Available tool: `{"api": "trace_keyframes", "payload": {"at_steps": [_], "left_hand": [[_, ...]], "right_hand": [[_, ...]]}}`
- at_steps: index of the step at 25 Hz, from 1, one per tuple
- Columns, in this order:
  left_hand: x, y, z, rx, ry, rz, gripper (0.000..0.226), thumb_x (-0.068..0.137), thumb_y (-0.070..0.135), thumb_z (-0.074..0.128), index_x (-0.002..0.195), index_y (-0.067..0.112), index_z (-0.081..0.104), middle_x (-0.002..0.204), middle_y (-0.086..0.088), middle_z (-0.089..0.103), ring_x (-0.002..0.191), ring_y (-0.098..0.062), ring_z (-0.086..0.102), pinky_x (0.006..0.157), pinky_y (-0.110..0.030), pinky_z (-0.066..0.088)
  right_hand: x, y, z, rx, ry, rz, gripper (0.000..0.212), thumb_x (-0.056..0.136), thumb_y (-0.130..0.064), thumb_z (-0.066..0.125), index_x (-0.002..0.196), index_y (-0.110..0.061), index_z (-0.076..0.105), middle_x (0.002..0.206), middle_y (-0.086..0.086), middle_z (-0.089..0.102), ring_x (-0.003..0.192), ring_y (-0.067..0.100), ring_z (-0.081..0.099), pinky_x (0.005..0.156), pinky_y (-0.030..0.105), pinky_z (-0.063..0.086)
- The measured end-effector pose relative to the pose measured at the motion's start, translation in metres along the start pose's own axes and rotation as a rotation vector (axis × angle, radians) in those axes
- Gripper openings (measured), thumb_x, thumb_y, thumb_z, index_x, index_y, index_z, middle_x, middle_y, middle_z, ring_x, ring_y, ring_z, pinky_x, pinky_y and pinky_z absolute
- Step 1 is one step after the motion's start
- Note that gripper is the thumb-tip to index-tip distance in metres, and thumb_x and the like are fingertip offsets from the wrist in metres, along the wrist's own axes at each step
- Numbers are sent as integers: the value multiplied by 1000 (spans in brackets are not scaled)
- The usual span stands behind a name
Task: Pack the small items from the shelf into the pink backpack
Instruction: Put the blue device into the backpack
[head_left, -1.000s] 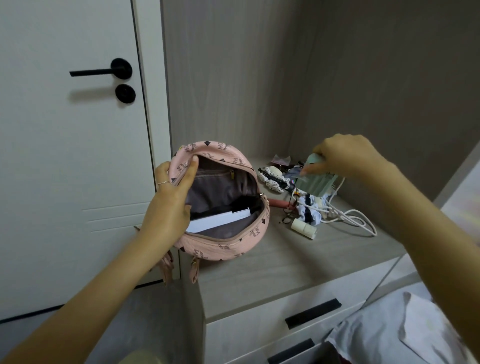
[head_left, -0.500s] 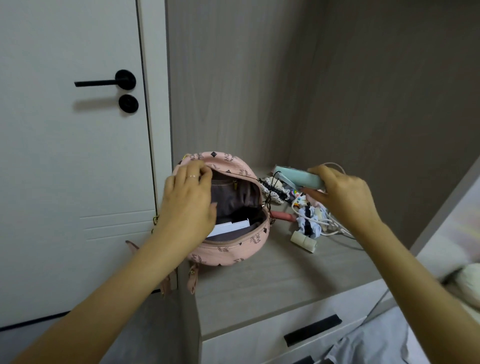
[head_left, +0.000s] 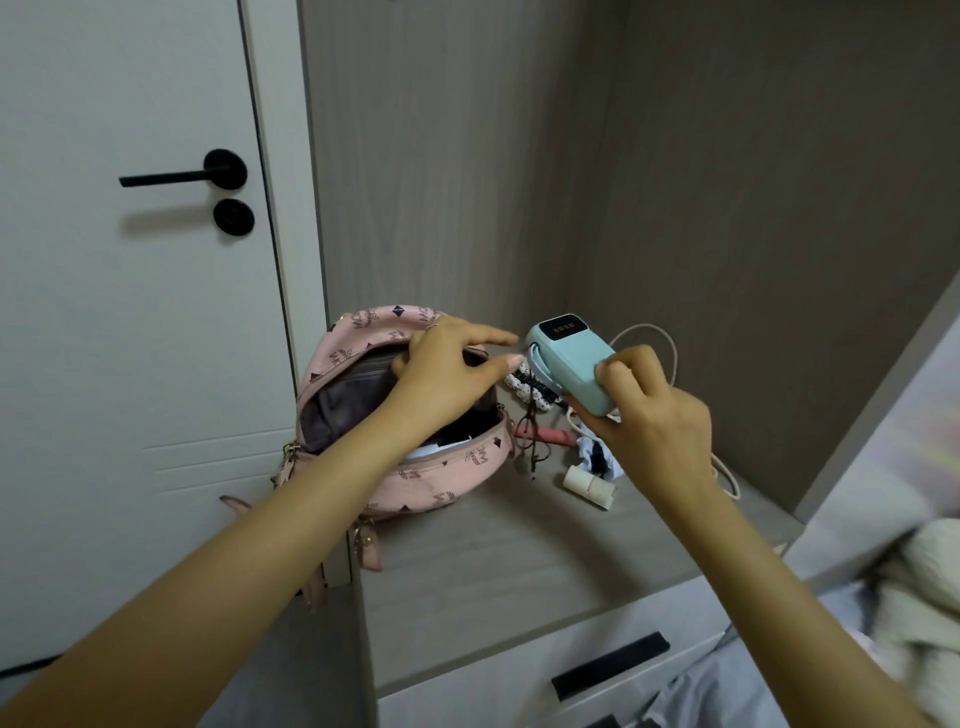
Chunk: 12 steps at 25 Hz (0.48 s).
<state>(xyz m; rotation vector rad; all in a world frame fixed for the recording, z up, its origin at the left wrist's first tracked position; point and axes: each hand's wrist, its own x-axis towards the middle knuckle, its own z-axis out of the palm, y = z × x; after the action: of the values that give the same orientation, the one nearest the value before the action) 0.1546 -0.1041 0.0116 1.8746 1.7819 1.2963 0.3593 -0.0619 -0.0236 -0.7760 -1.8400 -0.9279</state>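
The pink backpack (head_left: 441, 483) stands open at the left end of the wooden shelf (head_left: 519, 561), with a white card (head_left: 431, 449) showing inside. My left hand (head_left: 447, 374) lies over the opening, thumb hooked on the upper flap and fingers stretched to the right. My right hand (head_left: 649, 410) holds a mint-green power bank (head_left: 569, 358) just right of the bag's mouth, close to my left fingertips. A white cable (head_left: 670, 353) trails behind it. On the shelf lie a black-and-white scrunchie (head_left: 524, 387), a pink stick (head_left: 545, 434), a blue-white scrunchie (head_left: 597, 460) and a white tube (head_left: 587, 486).
A white door (head_left: 130, 312) with a black handle (head_left: 182, 174) is left of the shelf niche. Wood-grain walls close the niche behind and to the right. Drawers with a black pull (head_left: 610, 665) sit under the shelf. Light bedding (head_left: 909, 597) lies at the lower right.
My right hand lifted the power bank off the pile and carried it left toward the bag's opening. My left hand shifted along the flap and stretched its fingers toward it.
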Motion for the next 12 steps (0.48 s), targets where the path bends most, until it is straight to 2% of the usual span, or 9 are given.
{"api": "trace_keyframes", "payload": {"at_steps": [3,5,7,9,12], "left_hand": [[3,4,4,-11,30,-42,5,82,37,68,78,40,66,100,12,63,119,-28,47,103,-49,33],[2,5,6,41,36,-90,21,82,38,68,63,42,59,101,20,55,123,-24,43,104,-50,29],[1,4,8,72,64,-112,21,81,41,67,64,42,56,111,19,52,126,-21,39,104,-49,25],[1,2,10,75,58,-118,13,80,44,67,73,40,57,119,17,52,126,-19,36,105,-47,22],[2,0,13,76,3,-103,17,82,48,64,69,38,60,116,25,46,124,-15,31,103,-44,17]], "right_hand": [[3,-8,0,29,-28,-10,31,88,-32,56,72,-7,61,76,8,63,44,23,48,33,24,34],[3,-12,1,41,-44,7,34,90,-35,53,73,-7,61,77,8,62,46,24,50,32,26,36],[2,-13,2,58,-48,10,33,89,-36,56,74,-7,61,78,8,63,46,24,51,32,26,37],[1,-11,2,74,-32,4,31,88,-34,59,74,-6,62,79,8,63,47,23,52,33,25,36],[0,-9,1,97,1,-11,27,87,-31,62,75,-6,63,78,8,64,49,21,53,34,24,37]]}}
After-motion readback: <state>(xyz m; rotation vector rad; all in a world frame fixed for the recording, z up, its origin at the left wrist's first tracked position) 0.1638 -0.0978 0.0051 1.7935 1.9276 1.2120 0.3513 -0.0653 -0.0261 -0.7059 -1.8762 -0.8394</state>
